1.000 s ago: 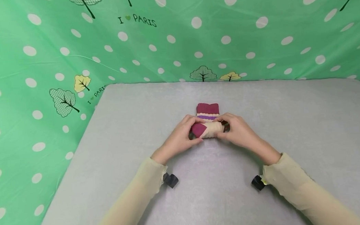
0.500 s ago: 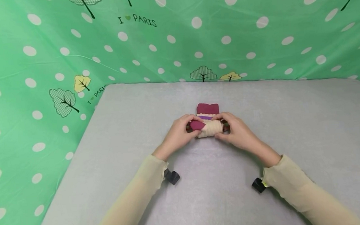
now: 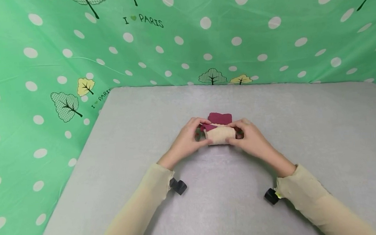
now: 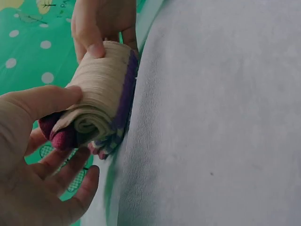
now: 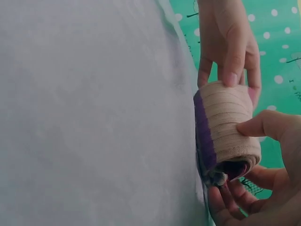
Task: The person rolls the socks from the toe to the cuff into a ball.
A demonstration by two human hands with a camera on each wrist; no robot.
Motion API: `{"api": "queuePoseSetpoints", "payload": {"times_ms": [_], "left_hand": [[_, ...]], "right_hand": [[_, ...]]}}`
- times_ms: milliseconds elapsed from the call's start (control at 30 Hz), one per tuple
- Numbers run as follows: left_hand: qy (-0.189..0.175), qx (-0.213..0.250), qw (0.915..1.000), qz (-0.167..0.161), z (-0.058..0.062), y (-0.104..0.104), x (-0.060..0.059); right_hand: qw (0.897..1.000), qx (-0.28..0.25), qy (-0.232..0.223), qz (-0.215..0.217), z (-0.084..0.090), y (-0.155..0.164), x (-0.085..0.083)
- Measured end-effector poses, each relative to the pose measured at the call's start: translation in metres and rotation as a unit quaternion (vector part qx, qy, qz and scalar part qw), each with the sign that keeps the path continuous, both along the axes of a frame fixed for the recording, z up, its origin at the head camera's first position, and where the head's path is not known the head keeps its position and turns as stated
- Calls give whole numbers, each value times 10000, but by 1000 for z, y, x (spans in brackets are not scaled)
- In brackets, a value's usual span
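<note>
The rolled sock (image 3: pixel 220 134) lies mid-desk (image 3: pixel 304 124), long axis 9-to-3 o'clock. Left hand (image 3: pixel 189 140) pinches its 9 o'clock end, right hand (image 3: pixel 250 139) its 3 o'clock end. The unrolled maroon cuff (image 3: pixel 220 117) lies flat at 12 o'clock.

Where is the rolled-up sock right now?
In the head view the rolled-up sock lies mid-table on the grey table, gripped between the left hand and the right hand, in front of the green curtain.

Ribbed knit sock roll (image 3: pixel 220 134); matt felt-like table (image 3: pixel 305 132).
</note>
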State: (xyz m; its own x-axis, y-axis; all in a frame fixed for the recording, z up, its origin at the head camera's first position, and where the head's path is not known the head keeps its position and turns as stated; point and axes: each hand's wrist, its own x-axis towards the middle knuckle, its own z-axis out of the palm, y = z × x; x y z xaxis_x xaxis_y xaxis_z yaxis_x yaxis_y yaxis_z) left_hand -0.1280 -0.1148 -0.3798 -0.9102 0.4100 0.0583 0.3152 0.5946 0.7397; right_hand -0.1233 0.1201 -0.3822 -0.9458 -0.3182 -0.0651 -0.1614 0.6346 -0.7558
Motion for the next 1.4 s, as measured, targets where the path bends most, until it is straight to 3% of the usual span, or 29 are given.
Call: {"api": "queuePoseSetpoints", "payload": {"times_ms": [233, 433, 533, 700, 833, 1067, 1400], "left_hand": [[-78, -211, 9997, 92, -3, 5, -1], [4, -317, 9991, 266, -5, 5, -6], [-19, -422, 9985, 341, -4, 5, -10], [-212, -592, 9963, 590, -3, 7, -15], [-206, -542, 9959, 692, -2, 10, -18], [204, -578, 9972, 430, -4, 14, -22], [-312, -1150, 9885, 936, 0, 18, -36]], "right_hand": [[9997, 91, -194, -151, 0, -1, -7], [9988, -373, 260, 197, -3, -1, -7], [9978, -177, 540, 339, -2, -2, -6], [9966, 344, 714, 203, 0, -6, -11], [9964, 529, 644, 139, 3, -6, -18], [9983, 510, 113, 256, 7, -1, -32], [9974, 579, 74, 426, 9, -1, -39]]}}
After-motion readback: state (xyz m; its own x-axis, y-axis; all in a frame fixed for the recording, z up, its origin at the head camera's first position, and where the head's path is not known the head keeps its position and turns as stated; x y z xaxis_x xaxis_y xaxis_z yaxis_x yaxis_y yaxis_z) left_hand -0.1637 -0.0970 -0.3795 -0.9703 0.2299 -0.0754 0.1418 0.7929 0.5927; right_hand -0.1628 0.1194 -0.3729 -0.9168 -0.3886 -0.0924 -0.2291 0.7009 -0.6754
